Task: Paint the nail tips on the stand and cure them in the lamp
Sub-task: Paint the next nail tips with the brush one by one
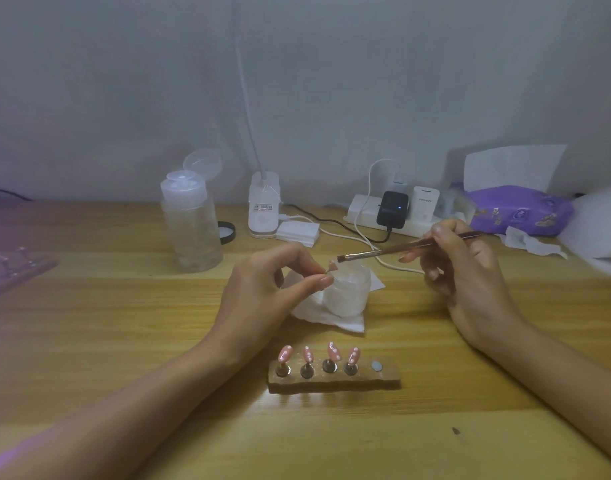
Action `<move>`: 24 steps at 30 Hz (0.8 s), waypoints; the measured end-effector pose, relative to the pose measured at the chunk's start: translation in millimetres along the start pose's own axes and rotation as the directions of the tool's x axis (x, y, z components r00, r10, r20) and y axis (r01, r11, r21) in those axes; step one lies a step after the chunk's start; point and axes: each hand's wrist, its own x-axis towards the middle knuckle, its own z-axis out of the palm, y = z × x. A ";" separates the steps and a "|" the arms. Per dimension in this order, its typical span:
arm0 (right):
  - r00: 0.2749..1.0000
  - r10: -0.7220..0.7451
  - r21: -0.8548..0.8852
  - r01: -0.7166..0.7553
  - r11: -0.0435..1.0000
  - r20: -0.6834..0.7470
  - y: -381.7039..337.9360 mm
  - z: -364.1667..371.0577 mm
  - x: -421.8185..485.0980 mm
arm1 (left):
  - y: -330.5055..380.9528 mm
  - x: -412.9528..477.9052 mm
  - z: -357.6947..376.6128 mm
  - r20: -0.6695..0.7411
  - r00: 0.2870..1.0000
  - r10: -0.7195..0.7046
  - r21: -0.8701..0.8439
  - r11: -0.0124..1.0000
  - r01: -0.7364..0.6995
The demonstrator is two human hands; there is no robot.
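- Left hand (262, 289): thumb and forefinger pinch the held nail tip (332, 266), pink, on its peg, behind the stand and above it.
- Right hand (466, 268): fingers closed round a slim brush (401, 249); the bristles are just beside the held tip (contact cannot be told).
- Stand (335, 377): wooden bar carrying four nail tips (317, 353), pink with white dots, upright on pegs; the rightmost seat shows only a round disc (376, 366).
- White cup (347, 292): just behind the stand, on a tissue (331, 320).
- Clear bottle (191, 226): behind-left of the stand, flip lid open.
- Power strip (366, 213): far behind-right of the stand; holds a black adapter (392, 209) and a white adapter (426, 202) marked "PISEN".
- Purple pack (518, 209): farther right; print unreadable.
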 end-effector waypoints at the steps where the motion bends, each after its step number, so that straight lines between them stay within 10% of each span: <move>1: 1.000 -0.006 -0.018 0.007 1.000 0.028 -0.1 1.0 -0.7 | 0.1 0.4 0.2 -0.002 1.000 -0.002 0.003 1.000 0.002; 24: 1.000 -0.011 0.007 0.011 1.000 0.017 3.2 -1.3 2.2 | 3.0 -0.4 -0.6 0.008 1.000 -0.007 0.021 1.000 0.006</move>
